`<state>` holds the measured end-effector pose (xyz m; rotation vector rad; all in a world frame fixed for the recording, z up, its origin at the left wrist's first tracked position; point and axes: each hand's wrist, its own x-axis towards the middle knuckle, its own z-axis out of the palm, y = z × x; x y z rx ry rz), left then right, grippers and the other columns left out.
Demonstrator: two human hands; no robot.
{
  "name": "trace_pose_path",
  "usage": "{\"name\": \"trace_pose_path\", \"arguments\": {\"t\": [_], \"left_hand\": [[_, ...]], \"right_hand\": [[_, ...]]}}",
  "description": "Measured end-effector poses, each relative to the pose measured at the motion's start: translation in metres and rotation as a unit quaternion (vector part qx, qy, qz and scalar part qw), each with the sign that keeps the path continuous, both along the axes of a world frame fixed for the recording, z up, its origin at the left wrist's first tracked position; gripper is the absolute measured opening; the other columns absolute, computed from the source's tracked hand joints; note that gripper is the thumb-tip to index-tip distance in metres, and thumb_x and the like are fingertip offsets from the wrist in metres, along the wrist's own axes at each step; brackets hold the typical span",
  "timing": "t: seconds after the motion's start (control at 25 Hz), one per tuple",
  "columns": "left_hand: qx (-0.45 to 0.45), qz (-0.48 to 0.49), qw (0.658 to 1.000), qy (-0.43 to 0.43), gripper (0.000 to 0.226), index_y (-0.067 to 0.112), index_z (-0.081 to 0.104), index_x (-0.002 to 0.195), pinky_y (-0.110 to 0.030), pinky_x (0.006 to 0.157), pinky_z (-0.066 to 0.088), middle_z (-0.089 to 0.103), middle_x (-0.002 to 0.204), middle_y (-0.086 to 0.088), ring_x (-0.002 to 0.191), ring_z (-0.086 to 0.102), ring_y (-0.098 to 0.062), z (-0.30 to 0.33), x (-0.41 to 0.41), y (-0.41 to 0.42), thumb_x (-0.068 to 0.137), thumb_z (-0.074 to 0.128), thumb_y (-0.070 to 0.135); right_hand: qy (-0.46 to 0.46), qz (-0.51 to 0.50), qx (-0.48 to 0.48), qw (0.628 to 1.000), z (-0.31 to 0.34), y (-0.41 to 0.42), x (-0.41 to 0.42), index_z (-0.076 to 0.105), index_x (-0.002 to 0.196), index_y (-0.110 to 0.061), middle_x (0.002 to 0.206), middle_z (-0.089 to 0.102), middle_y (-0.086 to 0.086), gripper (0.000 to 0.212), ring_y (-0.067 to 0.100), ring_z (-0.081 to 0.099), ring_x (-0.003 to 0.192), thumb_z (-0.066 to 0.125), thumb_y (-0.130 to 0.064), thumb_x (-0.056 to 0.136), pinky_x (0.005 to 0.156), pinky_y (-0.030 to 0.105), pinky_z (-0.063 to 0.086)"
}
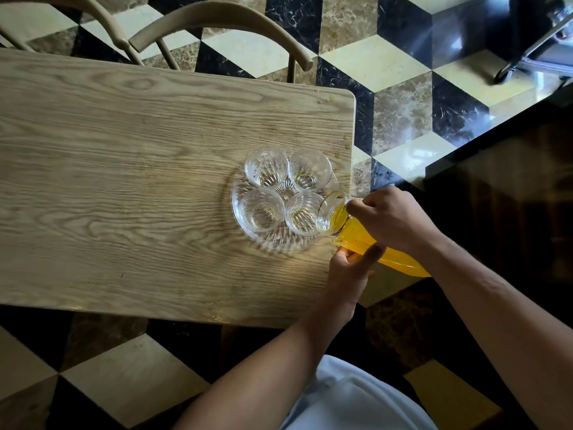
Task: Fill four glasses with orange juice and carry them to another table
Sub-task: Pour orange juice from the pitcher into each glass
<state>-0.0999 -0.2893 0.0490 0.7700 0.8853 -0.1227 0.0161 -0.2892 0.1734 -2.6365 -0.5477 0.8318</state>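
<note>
Wooden table (124, 181), glass tray (245, 231) near its right edge, four clear glasses (266, 167) upright on it. Jug of orange juice (359, 237) tilted, mouth over nearest glass. Right hand (390, 218) curled round jug's neck; left hand (353, 268) gripping from beneath.

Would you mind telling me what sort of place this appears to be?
Probably a dining room or café: a wooden table with curved-back chairs, a patterned marble floor, and glasses on a glass tray.
</note>
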Motion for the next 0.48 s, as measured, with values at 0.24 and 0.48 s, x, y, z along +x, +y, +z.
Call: {"name": "trace_pose_path", "arguments": {"t": [0.24,0.48], "left_hand": [[-0.008,-0.001,1.0,0.0,0.048,0.018,0.064,0.105,-0.05,0.095,0.059,0.074,0.083,0.013,0.089,0.071,-0.01,-0.0021,-0.0002,0.0,0.07,0.084,0.045],[-0.014,-0.006,1.0,-0.002,0.065,0.017,0.066,0.107,-0.043,0.092,0.059,0.073,0.098,0.003,0.097,0.069,-0.014,-0.0043,0.0013,-0.0024,0.06,0.086,0.057]], "right_hand": [[-0.002,0.002,-0.012,1.0,0.0009,0.0054,0.0001,0.044,0.054,-0.011,0.047,0.045,0.007,0.047,0.018,0.038,0.045,0.058,-0.037,0.09,0.045,0.028,0.028],[-0.024,0.007,-0.041,0.999,0.0014,0.0106,-0.0027,0.045,0.054,-0.01,0.047,0.043,0.005,0.046,0.02,0.038,0.045,0.058,-0.038,0.089,0.043,0.026,0.028]]}}
